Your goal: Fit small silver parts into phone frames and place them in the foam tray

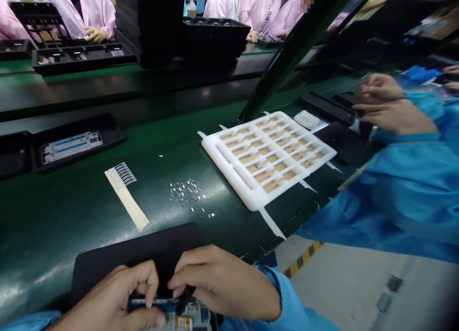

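At the bottom edge, a phone frame [168,316] with exposed inner parts lies partly cut off by the view. My left hand [122,293] grips its left side, thumb on the inside and fingers curled over the upper edge. A black pen-like tool [185,300] is pinched in my right hand [222,283], its tip down against the phone frame near an orange flex part [183,323]. Behind both hands lies a black mat [143,247]. Beyond the mat are a pile of tiny metal pieces [186,195] and a cream strip [127,197] with a row of thin dark strips.
A white foam tray [251,197] with slots is taped to the green bench [154,144]. At left, a black tray [118,135] holds another phone frame [71,147]. A co-worker's hands [398,113] and blue sleeves are at right. People in pink stand behind stacked black trays [154,25].
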{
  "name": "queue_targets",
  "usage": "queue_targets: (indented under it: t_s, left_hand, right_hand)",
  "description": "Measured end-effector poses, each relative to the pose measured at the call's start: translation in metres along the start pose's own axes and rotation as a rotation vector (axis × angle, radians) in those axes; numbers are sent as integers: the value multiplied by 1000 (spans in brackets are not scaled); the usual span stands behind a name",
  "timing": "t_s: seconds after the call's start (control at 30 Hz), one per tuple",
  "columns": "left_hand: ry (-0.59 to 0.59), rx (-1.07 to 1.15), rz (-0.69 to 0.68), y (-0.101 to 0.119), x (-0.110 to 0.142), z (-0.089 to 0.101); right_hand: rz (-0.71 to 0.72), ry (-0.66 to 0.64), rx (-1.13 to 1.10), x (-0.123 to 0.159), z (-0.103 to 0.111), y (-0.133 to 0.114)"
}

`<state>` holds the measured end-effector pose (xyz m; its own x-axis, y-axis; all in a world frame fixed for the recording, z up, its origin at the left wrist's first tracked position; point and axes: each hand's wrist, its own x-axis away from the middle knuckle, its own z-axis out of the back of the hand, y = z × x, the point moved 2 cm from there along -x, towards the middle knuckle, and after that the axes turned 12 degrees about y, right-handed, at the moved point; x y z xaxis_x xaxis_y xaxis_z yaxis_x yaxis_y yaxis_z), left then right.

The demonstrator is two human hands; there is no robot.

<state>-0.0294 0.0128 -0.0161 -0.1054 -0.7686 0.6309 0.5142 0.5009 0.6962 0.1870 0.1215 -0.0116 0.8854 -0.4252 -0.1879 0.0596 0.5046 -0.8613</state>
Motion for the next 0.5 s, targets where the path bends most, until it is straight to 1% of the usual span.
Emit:
queue_targets:
  t_s: [0.13,0.23,0.3,0.4,0.5]
  left_hand:
    - [15,-69,12,1,0,-1]
    - [11,-68,-7,1,1,-2]
    - [16,-51,-5,4,1,-1]
    - [20,-40,40,11,1,2]
    - [12,-46,47,14,2,3]
  right_hand:
    - [8,12,99,1,-4,1]
    - [21,44,125,1,-5,2]
    - [13,64,87,2,-4,1]
    - [-26,83,-8,3,1,1]
    - [-55,70,-65,4,4,1]
